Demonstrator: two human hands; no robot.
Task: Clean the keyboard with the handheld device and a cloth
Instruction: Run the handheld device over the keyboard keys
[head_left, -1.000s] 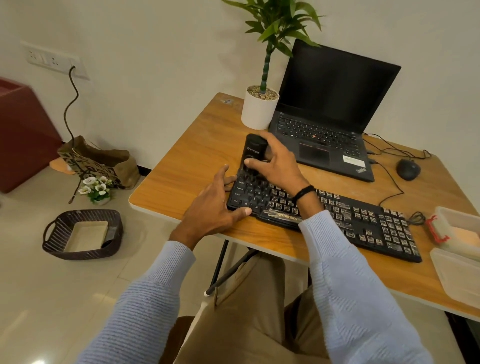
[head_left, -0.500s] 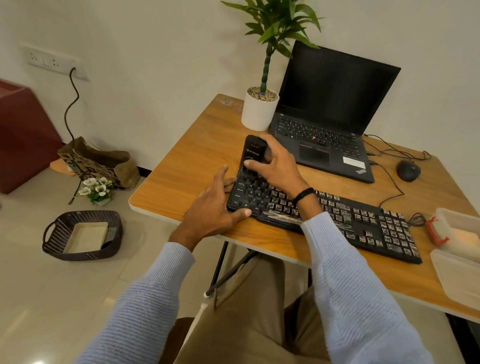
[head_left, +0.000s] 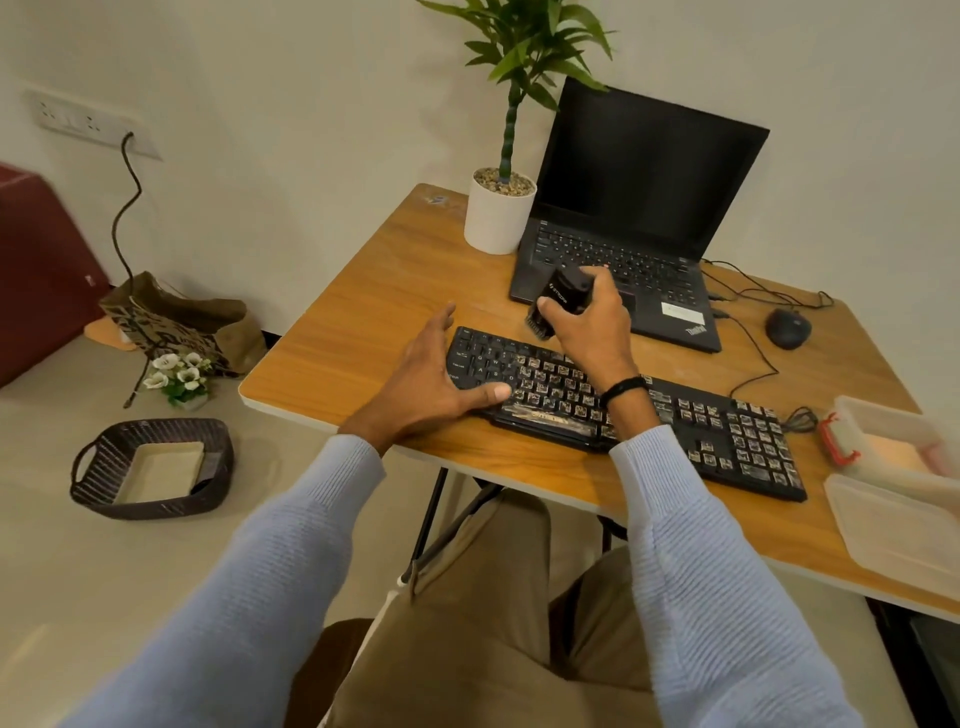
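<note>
1. The right hand (head_left: 587, 332) grips a black block-shaped handheld device (head_left: 563, 293), bristle end down.
2. The long black plastic keyboard (head_left: 675, 415) lies just below this hand, toward the person; its long axis runs rightward.
3. The left hand (head_left: 431, 379), fingers straight, rests on its left end.

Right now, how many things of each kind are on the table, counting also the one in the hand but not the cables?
1 keyboard
1 laptop
1 mouse
1 potted plant
1 handheld device, held in the right hand
2 plastic containers
Total: 7
</note>
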